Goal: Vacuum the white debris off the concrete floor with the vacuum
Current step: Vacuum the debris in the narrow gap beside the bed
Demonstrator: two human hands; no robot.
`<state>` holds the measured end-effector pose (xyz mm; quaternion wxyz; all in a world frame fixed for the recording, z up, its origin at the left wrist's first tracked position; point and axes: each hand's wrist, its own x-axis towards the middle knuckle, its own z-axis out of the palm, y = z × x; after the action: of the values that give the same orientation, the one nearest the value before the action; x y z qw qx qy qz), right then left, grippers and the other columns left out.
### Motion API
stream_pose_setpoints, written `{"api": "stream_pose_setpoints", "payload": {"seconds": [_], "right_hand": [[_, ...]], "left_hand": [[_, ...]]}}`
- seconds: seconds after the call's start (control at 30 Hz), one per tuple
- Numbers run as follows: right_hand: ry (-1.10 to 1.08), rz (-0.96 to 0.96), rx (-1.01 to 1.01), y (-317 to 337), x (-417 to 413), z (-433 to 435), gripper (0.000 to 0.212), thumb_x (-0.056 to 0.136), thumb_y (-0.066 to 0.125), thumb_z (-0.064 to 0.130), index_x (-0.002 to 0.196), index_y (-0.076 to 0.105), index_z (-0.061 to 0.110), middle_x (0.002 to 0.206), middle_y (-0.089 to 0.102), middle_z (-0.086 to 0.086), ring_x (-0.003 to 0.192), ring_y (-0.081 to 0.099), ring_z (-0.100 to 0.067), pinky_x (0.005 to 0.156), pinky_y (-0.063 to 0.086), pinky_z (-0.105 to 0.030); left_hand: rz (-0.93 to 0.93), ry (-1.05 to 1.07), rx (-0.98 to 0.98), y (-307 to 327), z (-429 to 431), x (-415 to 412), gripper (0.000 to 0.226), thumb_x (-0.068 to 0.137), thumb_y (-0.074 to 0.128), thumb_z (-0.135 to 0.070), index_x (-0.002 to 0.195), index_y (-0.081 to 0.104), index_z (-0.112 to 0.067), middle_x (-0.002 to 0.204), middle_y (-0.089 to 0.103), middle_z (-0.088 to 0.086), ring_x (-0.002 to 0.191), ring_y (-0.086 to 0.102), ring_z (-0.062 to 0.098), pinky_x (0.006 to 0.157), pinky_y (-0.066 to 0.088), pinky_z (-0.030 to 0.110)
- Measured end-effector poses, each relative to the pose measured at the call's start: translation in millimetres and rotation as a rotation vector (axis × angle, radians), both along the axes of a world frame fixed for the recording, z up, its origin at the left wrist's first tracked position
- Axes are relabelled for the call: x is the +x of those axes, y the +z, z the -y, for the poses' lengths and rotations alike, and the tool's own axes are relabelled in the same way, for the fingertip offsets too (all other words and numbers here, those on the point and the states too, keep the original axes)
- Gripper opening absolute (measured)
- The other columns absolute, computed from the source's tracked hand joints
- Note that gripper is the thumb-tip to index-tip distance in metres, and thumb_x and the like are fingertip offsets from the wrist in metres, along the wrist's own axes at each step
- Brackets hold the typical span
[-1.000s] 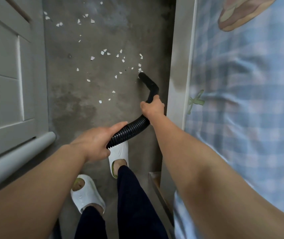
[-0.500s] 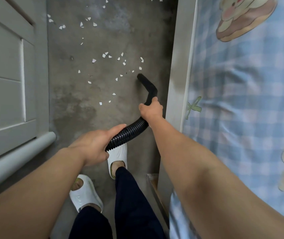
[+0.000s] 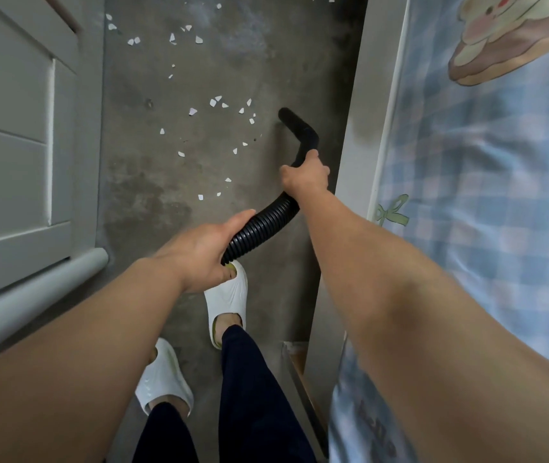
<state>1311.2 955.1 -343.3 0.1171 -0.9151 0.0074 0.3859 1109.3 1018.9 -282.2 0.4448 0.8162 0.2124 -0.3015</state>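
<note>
A black ribbed vacuum hose [image 3: 259, 228] ends in a smooth bent nozzle [image 3: 299, 128] whose tip sits low over the concrete floor [image 3: 153, 182]. My right hand [image 3: 306, 175] grips the hose just behind the bend. My left hand [image 3: 206, 252] holds the ribbed part further back. White debris [image 3: 219, 103], several small chips, lies scattered to the left of the nozzle tip and further up the floor [image 3: 173, 38]. The vacuum's body is out of view.
A white panelled cabinet [image 3: 16, 145] and a grey tube [image 3: 32, 295] bound the floor on the left. A bed frame [image 3: 349, 162] with a blue checked sheet [image 3: 483, 212] bounds it on the right. My feet in white slippers [image 3: 226, 302] stand on the floor below the hose.
The nozzle tip has swept along the floor by the bed frame. The white chips that lay right at the tip are gone. Both hands keep their grip on the hose.
</note>
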Motion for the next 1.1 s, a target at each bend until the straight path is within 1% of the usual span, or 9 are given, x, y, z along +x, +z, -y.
{"api": "stream_pose_setpoints", "payload": {"seconds": [0.13,0.27,0.37,0.57,0.7,0.83,0.93,1.03,1.1], "right_hand": [[0.114,-0.054,0.003,5.5,-21.3,6.3,0.050,0.090,0.059,0.026,0.135,0.039,0.014,0.122,0.046,-0.015,0.076,0.053,-0.024,0.065,0.044,-0.033],[0.098,-0.112,0.013,8.8,-45.4,16.8,0.047,0.090,0.059,0.025,0.131,0.041,0.013,0.121,0.049,-0.016,0.085,0.057,-0.027,0.068,0.047,-0.034],[0.063,-0.116,-0.005,10.3,-55.5,23.7,0.049,0.090,0.058,0.025,0.134,0.039,0.013,0.123,0.049,-0.017,0.090,0.058,-0.029,0.070,0.049,-0.035],[0.090,-0.069,-0.006,10.6,-53.2,15.6,0.049,0.090,0.059,0.025,0.134,0.040,0.013,0.123,0.048,-0.017,0.087,0.057,-0.028,0.072,0.050,-0.035],[0.179,-0.123,-0.007,13.7,-69.7,12.2,0.045,0.088,0.060,0.025,0.128,0.044,0.013,0.122,0.049,-0.016,0.094,0.059,-0.030,0.081,0.054,-0.039],[0.064,-0.104,-0.023,19.3,-89.9,24.9,0.051,0.088,0.060,0.024,0.134,0.040,0.012,0.125,0.047,-0.017,0.101,0.059,-0.035,0.090,0.053,-0.046],[0.072,-0.140,-0.038,23.0,-105.1,40.1,0.046,0.086,0.058,0.021,0.130,0.046,0.012,0.122,0.052,-0.016,0.101,0.059,-0.033,0.090,0.053,-0.045],[0.132,-0.173,-0.047,26.6,-125.2,49.9,0.046,0.084,0.059,0.021,0.129,0.049,0.014,0.116,0.056,-0.012,0.095,0.059,-0.028,0.082,0.052,-0.037],[0.171,-0.188,-0.040,27.2,-140.0,52.3,0.049,0.083,0.059,0.021,0.131,0.048,0.015,0.116,0.056,-0.011,0.096,0.058,-0.028,0.084,0.052,-0.038]], "left_hand": [[-0.042,-0.015,-0.070,12.6,6.3,-19.7,0.099,0.078,0.064,-0.012,0.147,0.003,-0.047,0.087,0.056,-0.001,0.077,0.056,0.019,0.068,0.047,0.032],[-0.059,-0.051,-0.102,22.1,2.3,-41.2,0.101,0.077,0.064,-0.009,0.146,0.004,-0.050,0.092,0.056,-0.002,0.080,0.056,0.016,0.071,0.049,0.033],[-0.060,-0.064,-0.098,25.7,2.7,-49.7,0.100,0.076,0.064,-0.010,0.146,0.006,-0.050,0.090,0.052,-0.006,0.078,0.054,0.015,0.065,0.042,0.026],[-0.056,-0.036,-0.052,19.8,7.4,-51.2,0.101,0.076,0.065,-0.012,0.146,0.003,-0.050,0.094,0.055,-0.002,0.084,0.056,0.019,0.076,0.050,0.034],[-0.046,-0.029,-0.099,23.6,7.6,-69.2,0.100,0.075,0.067,-0.014,0.144,0.005,-0.051,0.088,0.055,-0.004,0.078,0.056,0.017,0.071,0.050,0.034],[-0.032,-0.061,-0.071,30.6,9.1,-84.6,0.097,0.075,0.065,-0.013,0.142,0.006,-0.052,0.089,0.056,-0.004,0.075,0.055,0.013,0.065,0.046,0.028],[-0.019,-0.095,-0.084,35.8,12.9,-94.5,0.095,0.073,0.063,-0.009,0.137,0.011,-0.055,0.086,0.056,-0.004,0.071,0.054,0.011,0.058,0.042,0.025],[-0.050,-0.129,-0.126,40.3,20.7,-112.0,0.097,0.072,0.064,-0.008,0.139,0.011,-0.054,0.090,0.058,-0.002,0.075,0.057,0.016,0.067,0.049,0.032],[-0.092,-0.129,-0.160,43.0,24.6,-125.9,0.099,0.072,0.065,-0.006,0.139,0.010,-0.056,0.088,0.059,0.000,0.076,0.060,0.018,0.070,0.053,0.037]]}}
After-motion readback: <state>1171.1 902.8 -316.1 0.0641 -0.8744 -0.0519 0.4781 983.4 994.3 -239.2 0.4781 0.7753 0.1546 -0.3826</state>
